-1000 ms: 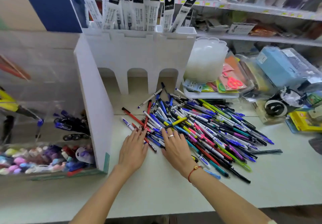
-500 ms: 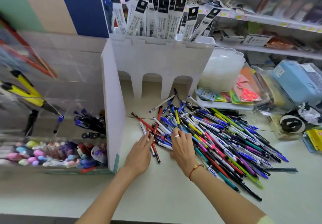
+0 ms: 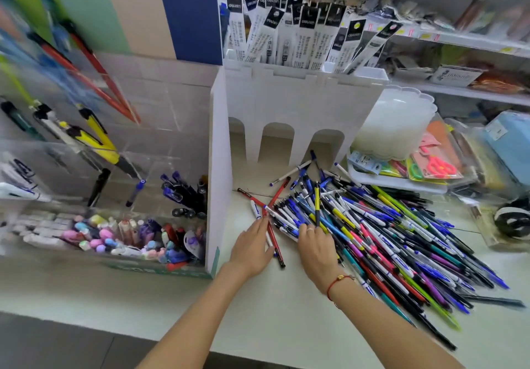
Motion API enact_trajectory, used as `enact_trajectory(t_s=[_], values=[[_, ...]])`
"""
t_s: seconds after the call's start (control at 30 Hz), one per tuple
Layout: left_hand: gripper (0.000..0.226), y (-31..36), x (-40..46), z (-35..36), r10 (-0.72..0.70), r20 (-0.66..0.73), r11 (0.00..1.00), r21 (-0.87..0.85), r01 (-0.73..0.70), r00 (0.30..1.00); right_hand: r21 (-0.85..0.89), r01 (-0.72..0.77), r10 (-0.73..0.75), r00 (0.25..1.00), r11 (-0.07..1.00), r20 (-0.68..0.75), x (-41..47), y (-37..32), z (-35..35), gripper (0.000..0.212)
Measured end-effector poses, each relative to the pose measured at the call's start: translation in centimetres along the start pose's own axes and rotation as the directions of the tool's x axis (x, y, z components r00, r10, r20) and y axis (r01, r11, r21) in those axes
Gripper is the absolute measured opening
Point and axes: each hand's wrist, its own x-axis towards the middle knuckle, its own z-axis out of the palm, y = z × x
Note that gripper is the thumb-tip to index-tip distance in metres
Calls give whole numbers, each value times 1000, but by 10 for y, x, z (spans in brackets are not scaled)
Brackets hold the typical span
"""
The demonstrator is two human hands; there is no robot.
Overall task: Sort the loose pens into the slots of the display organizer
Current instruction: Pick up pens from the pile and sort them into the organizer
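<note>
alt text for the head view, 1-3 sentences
Both hands, left hand and right hand, lie flat on the near edge of a pile of loose pens on a pale counter. A white display organizer with three arched slots stands behind the pile.

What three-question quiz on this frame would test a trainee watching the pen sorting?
1. True or false: the left hand lies flat on the red pens at the pile's near left edge.
2. Which wrist wears the red string bracelet? A. left B. right C. neither
3. Fill in: the white organizer behind the pen pile shows three ____-shaped openings at its base.

Key
1. True: its fingers are straight and rest on the pens.
2. B: it is on the wrist of the right hand.
3. arch
</note>
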Motion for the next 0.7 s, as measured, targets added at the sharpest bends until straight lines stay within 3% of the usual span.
enact_trajectory(t_s=[0.17, 0.33, 0.4, 0.47, 0.5, 0.57, 0.6, 0.7], values=[[66, 2, 0, -6, 3, 48, 995, -99, 1, 999, 154, 65, -63, 998, 986, -17, -1, 22, -11, 22], [53, 7, -2, -10, -25, 21, 970, -240, 29, 999, 401, 69, -70, 997, 913, -13, -4, 43, -18, 5], [43, 15, -5, -13, -91, -38, 930, -359, 71, 995, 597, 20, -53, 998, 802, 38, -9, 50, -27, 25], [34, 29, -12, -19, -182, -28, 805, -579, 133, 983, 757, -37, -83, 989, 652, 120, -16, 52, -36, 42], [32, 38, -15, -23, -193, 10, 710, -689, 147, 981, 811, -53, -108, 984, 582, 141, -20, 53, -40, 42], [31, 58, -25, -31, -174, 113, 553, -811, 192, 978, 912, -66, -124, 984, 406, 126, -28, 52, -45, 19], [32, 65, -27, -33, -166, 150, 504, -836, 214, 975, 948, -96, -119, 983, 302, 137, -30, 53, -48, 9], [41, 74, -26, -38, -151, 179, 462, -857, 230, 972, 973, -224, -166, 959, 55, 230, -34, 53, -53, 19]])
